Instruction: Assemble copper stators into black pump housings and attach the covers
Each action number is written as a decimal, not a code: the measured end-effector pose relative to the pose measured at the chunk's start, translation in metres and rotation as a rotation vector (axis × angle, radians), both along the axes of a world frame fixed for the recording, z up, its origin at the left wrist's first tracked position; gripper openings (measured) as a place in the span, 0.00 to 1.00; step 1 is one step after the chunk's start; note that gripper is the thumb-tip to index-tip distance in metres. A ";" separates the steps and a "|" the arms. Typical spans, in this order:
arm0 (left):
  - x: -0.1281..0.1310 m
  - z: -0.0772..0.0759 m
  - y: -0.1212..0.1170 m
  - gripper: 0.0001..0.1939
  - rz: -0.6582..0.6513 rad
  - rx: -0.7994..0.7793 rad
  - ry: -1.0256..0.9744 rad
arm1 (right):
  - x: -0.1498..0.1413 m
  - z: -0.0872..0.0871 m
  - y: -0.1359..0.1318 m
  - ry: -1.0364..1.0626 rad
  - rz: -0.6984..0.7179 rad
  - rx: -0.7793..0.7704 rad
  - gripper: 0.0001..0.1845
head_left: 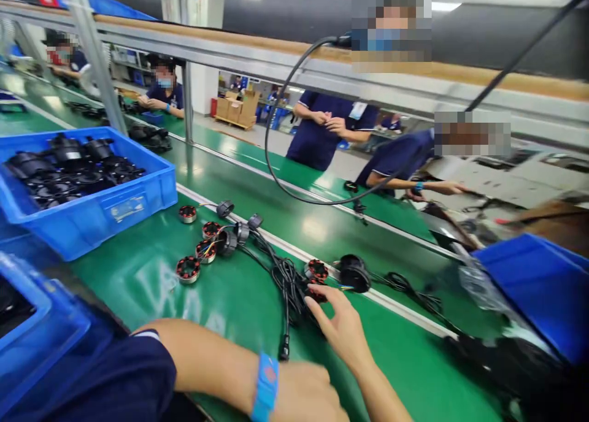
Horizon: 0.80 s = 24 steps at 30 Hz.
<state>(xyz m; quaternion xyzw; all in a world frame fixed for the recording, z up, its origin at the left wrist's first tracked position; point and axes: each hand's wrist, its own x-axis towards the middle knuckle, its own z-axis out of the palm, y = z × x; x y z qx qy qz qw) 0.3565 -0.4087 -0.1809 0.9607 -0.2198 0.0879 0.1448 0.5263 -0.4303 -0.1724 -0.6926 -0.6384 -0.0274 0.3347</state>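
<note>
My right hand (343,327) reaches forward over the green conveyor belt (239,299), fingers stretched out. Its fingertips rest on a red-and-black wound stator ring (317,270) and the black cable bundle (286,282) beside it. A black round housing (354,273) lies just right of that ring. My left hand (310,398), with a blue wristband (265,388), lies low at the frame's bottom edge under my right forearm; its fingers are hidden. Several more stator rings (188,270) and black connectors (227,241) lie further left on the belt.
A blue bin (99,216) of black round parts stands at the left. Another blue bin (27,333) is at the near left, and a third (538,287) at the right. A black cable (276,152) hangs in a loop overhead. Several people work across the far belt.
</note>
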 end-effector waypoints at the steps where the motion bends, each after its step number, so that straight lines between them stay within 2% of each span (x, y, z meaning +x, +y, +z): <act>1: -0.020 0.015 0.021 0.11 0.156 0.027 -0.150 | -0.013 -0.009 0.005 -0.049 0.048 0.017 0.20; 2: -0.042 0.030 0.043 0.15 0.307 0.037 -0.280 | -0.025 -0.014 0.011 -0.094 0.097 0.033 0.19; 3: -0.064 0.043 0.064 0.12 0.520 -0.005 -0.376 | -0.038 -0.015 0.019 -0.130 0.146 0.036 0.19; 5: -0.110 0.056 0.100 0.11 0.962 -0.089 -0.541 | -0.062 -0.013 0.040 -0.154 0.235 -0.013 0.18; 6: -0.132 0.054 0.115 0.13 1.164 -0.072 -0.575 | -0.073 -0.010 0.053 -0.144 0.263 -0.052 0.18; 7: -0.153 0.047 0.127 0.16 1.306 -0.029 -0.548 | -0.083 -0.007 0.067 -0.122 0.275 -0.088 0.19; 8: -0.171 0.037 0.136 0.19 1.380 -0.004 -0.505 | -0.092 -0.004 0.083 -0.101 0.279 -0.110 0.21; 9: -0.187 0.024 0.142 0.20 1.414 -0.003 -0.457 | -0.100 -0.002 0.099 -0.084 0.282 -0.126 0.23; 12: -0.218 -0.012 0.150 0.13 1.357 -0.044 -0.353 | -0.117 -0.001 0.141 -0.057 0.280 -0.172 0.28; 14: -0.230 -0.024 0.152 0.10 1.322 -0.067 -0.335 | -0.124 -0.001 0.157 -0.046 0.243 -0.219 0.28; 16: -0.241 -0.026 0.156 0.11 1.308 -0.092 -0.333 | -0.127 0.001 0.158 -0.029 0.208 -0.268 0.25; 18: -0.256 -0.022 0.161 0.12 1.286 -0.129 -0.325 | -0.126 0.007 0.145 -0.001 0.232 -0.320 0.19; 21: -0.279 -0.011 0.171 0.13 1.221 -0.201 -0.277 | -0.120 0.026 0.103 0.054 0.354 -0.411 0.11; 24: -0.284 0.002 0.175 0.10 1.033 -0.344 -0.148 | -0.108 0.050 0.046 0.061 0.453 -0.518 0.16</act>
